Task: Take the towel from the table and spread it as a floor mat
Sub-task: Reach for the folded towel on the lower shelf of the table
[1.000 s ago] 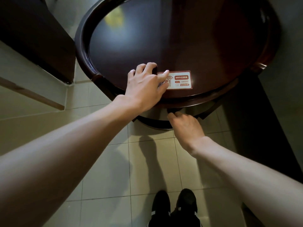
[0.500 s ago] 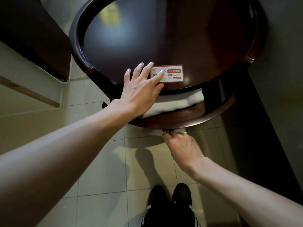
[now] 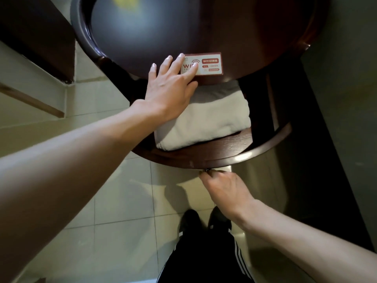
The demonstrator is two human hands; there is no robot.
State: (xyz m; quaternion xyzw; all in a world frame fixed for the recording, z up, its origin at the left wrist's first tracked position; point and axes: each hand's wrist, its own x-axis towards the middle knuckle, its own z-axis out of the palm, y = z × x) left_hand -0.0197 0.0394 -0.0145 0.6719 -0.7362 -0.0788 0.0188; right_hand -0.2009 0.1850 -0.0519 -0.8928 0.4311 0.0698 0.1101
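Pale floor tiles fill the lower part of the view, with the person's dark shoes at the bottom. Above them stands a round, dark wooden table with a glossy top. A curved drawer stands out from under the near edge of the tabletop, and the towel (white, folded into a thick pad) lies inside it, its far end tucked under the tabletop.

The left hand rests flat on the table's near edge with its fingers straight and slightly spread. The fingertips lie on a small red-and-white wifi card, and the wrist hangs over the towel's left end without gripping it.

The right hand is at the drawer's front, below and apart from the towel. Its fingers are curled and seem to pinch a small dark knob, though the back of the hand hides most of the grip.
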